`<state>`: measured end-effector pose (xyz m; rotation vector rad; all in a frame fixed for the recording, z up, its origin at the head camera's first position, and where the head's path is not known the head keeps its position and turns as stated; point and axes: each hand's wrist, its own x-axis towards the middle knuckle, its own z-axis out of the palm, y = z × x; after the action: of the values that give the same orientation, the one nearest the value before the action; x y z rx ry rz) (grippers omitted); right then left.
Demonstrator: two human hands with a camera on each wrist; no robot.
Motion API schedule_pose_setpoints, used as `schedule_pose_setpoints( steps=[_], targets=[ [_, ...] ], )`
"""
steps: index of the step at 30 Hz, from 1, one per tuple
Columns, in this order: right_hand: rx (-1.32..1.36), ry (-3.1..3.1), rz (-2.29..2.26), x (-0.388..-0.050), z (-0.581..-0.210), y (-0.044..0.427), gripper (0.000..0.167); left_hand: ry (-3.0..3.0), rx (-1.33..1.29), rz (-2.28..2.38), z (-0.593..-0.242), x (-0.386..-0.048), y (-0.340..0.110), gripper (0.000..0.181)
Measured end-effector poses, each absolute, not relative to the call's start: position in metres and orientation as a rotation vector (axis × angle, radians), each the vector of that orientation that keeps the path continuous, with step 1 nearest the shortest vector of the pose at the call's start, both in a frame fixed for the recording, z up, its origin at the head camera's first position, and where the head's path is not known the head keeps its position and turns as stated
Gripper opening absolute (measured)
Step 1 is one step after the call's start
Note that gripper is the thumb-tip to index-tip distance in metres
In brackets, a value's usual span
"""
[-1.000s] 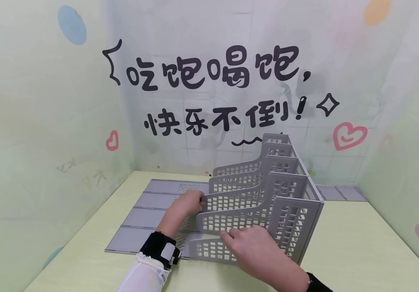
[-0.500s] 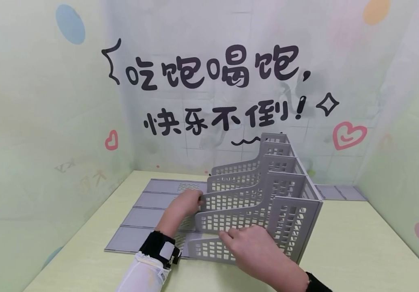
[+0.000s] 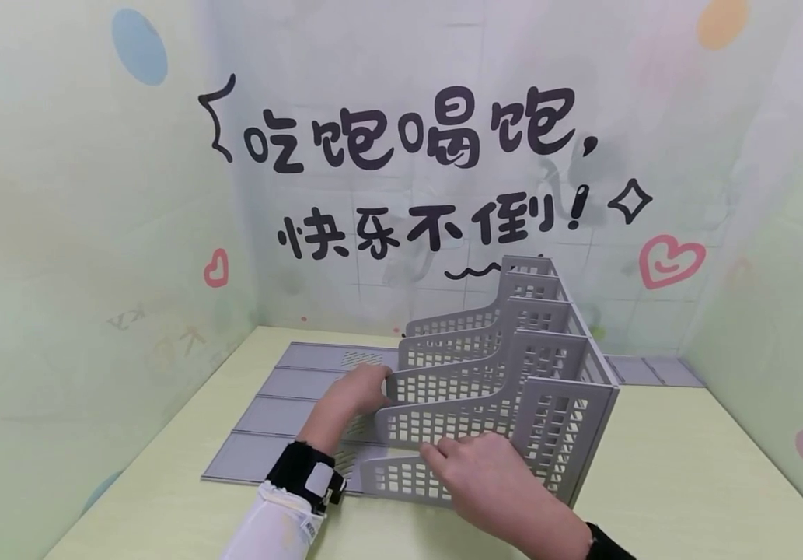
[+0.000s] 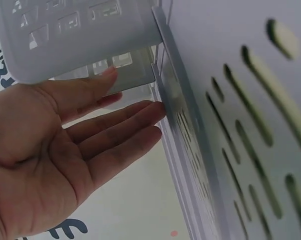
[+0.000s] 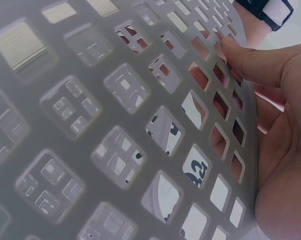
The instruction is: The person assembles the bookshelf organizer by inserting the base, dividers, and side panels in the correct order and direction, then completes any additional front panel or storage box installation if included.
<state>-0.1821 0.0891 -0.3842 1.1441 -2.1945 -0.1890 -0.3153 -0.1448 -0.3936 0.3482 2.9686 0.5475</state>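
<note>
Bracing a grey lattice file organizer, two-handed

Hardly anything differs from a second ago: both hands keep the same hold, and the slight drift in the head view, printed backdrop (image 3: 373, 47) included, looks like the camera moving. That stillness suggests the work is at a steadying or fitting stage rather than a carry.

The file organizer (image 3: 586, 443) stands upright between the hands, its tall end beyond and to the right of the right hand. The right hand (image 3: 488, 474) pinches the sloping edge of the nearest divider (image 3: 531, 412), its thumb on one face and fingers showing through the holes from the other. Farther forward, the left hand (image 3: 357, 389) seems to pinch the low front end of the middle divider (image 3: 443, 381) between thumb and index finger. Its other fingers reach out fairly straight; whether they bear on the panel beside them, I cannot tell.

Just left of and beneath the left hand, the slotted panel (image 3: 275, 416) lies flat on the bench (image 3: 688, 467). Well beyond the right hand, past the tall end, lies another flat panel (image 3: 653, 370).
</note>
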Motion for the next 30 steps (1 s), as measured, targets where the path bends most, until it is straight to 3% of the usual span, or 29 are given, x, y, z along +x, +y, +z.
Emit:
schedule_pose_setpoints(
  steps=[7, 14, 21, 30],
  targets=[
    [1.152, -2.194, -0.191, -0.182, -0.386, 0.088, 0.039, 2.907, 0.430, 0.583, -0.379, -0.349, -0.152, 0.061],
    [1.159, -2.169, -0.191, -0.183, -0.386, 0.091, 0.040, 2.880, 0.539, 0.891, -0.387, -0.401, -0.142, 0.047],
    [1.174, -2.190, -0.191, -0.183, -0.385, 0.090, 0.038, 2.931, 0.495, 0.772, -0.415, -0.415, -0.135, 0.013],
    [1.160, -2.200, -0.201, -0.184, -0.384, 0.091, 0.039, 2.954, 0.504, 0.850, -0.414, -0.415, -0.137, 0.011]
  ],
)
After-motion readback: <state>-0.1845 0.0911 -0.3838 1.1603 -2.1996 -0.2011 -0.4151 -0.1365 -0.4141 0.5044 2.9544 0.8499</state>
